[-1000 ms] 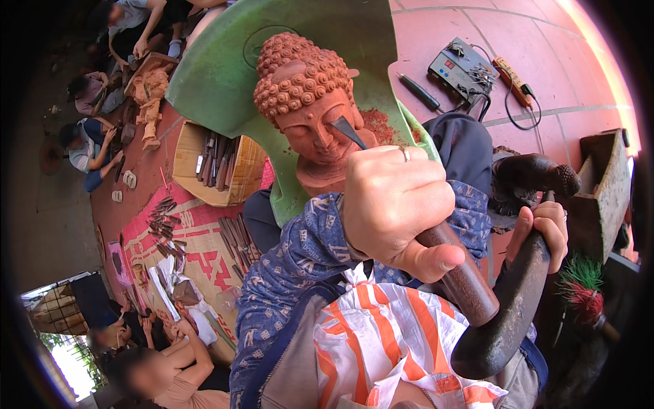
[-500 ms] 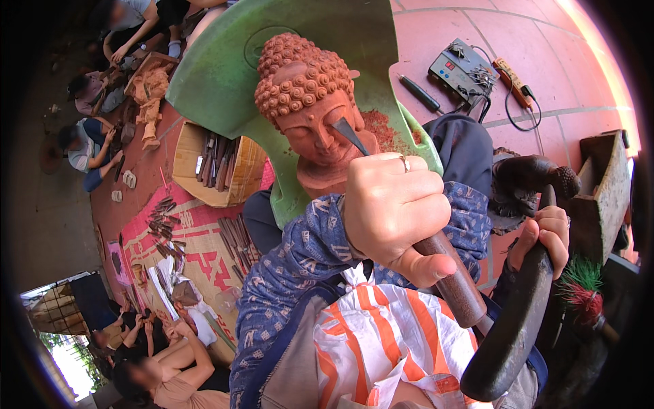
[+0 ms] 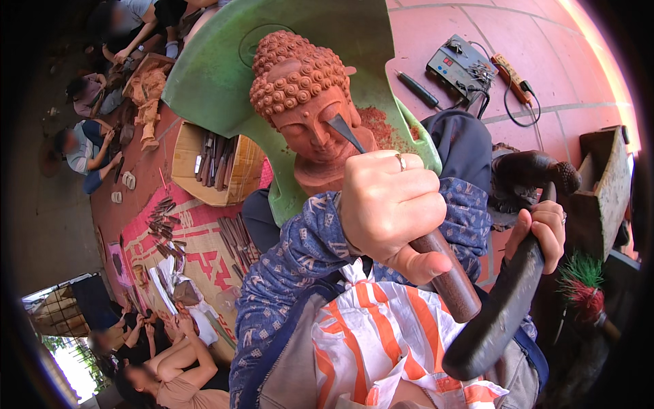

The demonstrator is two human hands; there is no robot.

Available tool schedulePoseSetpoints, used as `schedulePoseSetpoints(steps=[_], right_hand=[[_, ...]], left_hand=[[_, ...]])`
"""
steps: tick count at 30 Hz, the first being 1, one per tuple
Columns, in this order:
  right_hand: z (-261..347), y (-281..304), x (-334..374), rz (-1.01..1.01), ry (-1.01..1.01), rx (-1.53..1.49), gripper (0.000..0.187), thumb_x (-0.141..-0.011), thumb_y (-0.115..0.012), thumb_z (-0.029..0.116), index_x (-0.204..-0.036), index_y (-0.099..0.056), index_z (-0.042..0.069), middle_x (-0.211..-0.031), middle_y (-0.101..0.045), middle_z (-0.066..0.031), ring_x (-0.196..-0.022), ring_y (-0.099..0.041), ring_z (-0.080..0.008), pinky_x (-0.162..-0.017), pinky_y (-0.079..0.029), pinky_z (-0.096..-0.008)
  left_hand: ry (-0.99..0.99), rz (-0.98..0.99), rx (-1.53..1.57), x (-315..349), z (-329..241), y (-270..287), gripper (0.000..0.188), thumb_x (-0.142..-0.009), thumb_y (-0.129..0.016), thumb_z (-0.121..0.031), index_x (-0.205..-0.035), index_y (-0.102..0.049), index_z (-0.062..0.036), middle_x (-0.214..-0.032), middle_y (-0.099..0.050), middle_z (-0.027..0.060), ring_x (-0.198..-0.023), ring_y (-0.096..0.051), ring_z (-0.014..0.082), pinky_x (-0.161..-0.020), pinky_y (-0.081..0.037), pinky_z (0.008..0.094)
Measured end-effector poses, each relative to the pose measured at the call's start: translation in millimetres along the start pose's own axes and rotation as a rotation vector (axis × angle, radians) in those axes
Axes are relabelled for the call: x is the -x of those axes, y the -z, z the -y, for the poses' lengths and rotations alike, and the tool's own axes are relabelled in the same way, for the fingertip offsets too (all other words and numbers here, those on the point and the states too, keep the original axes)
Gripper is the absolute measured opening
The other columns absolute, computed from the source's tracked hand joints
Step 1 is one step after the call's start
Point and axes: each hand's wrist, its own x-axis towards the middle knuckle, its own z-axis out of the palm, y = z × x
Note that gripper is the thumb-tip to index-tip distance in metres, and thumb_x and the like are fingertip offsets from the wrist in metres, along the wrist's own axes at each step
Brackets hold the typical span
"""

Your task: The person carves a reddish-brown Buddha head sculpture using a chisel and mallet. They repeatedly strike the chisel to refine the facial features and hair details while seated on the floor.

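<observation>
A reddish-brown carved Buddha head leans back on a green plastic chair between my legs. My left hand is wrapped round a chisel with a dark wooden handle. The chisel's flat metal blade points at the statue's eye area and appears to touch it. At the right, my right hand grips a dark wooden mallet by its narrow end. The mallet's thick end lies close beside the butt of the chisel handle; whether they touch I cannot tell.
Reddish shavings lie on the chair. A grey control box and an orange power strip rest on the tiles. A cardboard box holds several chisels. A dark carving and wooden trough stand right. Several people sit left.
The mallet's thick end has swung left and up, nearer the chisel butt. My left hand and the chisel have barely shifted, and the blade stays at the statue's eye area.
</observation>
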Motion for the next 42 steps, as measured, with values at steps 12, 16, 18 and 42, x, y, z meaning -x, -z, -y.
schedulePoseSetpoints(steps=[12,16,18,42], right_hand=[[5,1,2,0.046,0.013,-0.033,0.028,-0.076,-0.076,0.002,-0.086,-0.049,0.002,-0.059,-0.052,-0.0081,-0.049,-0.049,-0.0201,-0.050,-0.046,-0.0338],[2,-1,3,0.040,0.023,-0.063,0.029,-0.076,-0.077,0.002,-0.085,-0.050,0.002,-0.058,-0.052,-0.0081,-0.048,-0.049,-0.0202,-0.048,-0.046,-0.0328],[3,-1,4,0.039,0.014,-0.062,0.029,-0.076,-0.077,0.002,-0.085,-0.050,0.002,-0.058,-0.052,-0.0081,-0.048,-0.048,-0.0201,-0.048,-0.046,-0.0326],[6,2,5,0.004,0.047,0.020,0.028,-0.078,-0.076,0.004,-0.085,-0.049,0.003,-0.060,-0.050,-0.0075,-0.050,-0.049,-0.0199,-0.049,-0.046,-0.0337]], left_hand=[[-0.030,0.009,0.077,1,-9,1,0.059,-0.090,-0.046,-0.056,-0.053,-0.039,-0.0093,-0.053,-0.034,0.0029,-0.041,-0.040,0.0198,-0.038,-0.028,0.0319],[-0.031,0.017,0.050,2,-8,4,0.058,-0.089,-0.047,-0.055,-0.055,-0.041,-0.0091,-0.054,-0.035,0.0030,-0.042,-0.040,0.0201,-0.038,-0.029,0.0323],[-0.028,0.022,0.042,2,-6,4,0.057,-0.089,-0.047,-0.055,-0.055,-0.041,-0.0090,-0.054,-0.035,0.0030,-0.042,-0.040,0.0203,-0.038,-0.030,0.0324],[-0.074,0.060,0.027,3,1,1,0.057,-0.088,-0.049,-0.055,-0.054,-0.040,-0.0103,-0.054,-0.036,0.0021,-0.042,-0.042,0.0193,-0.038,-0.031,0.0315]])
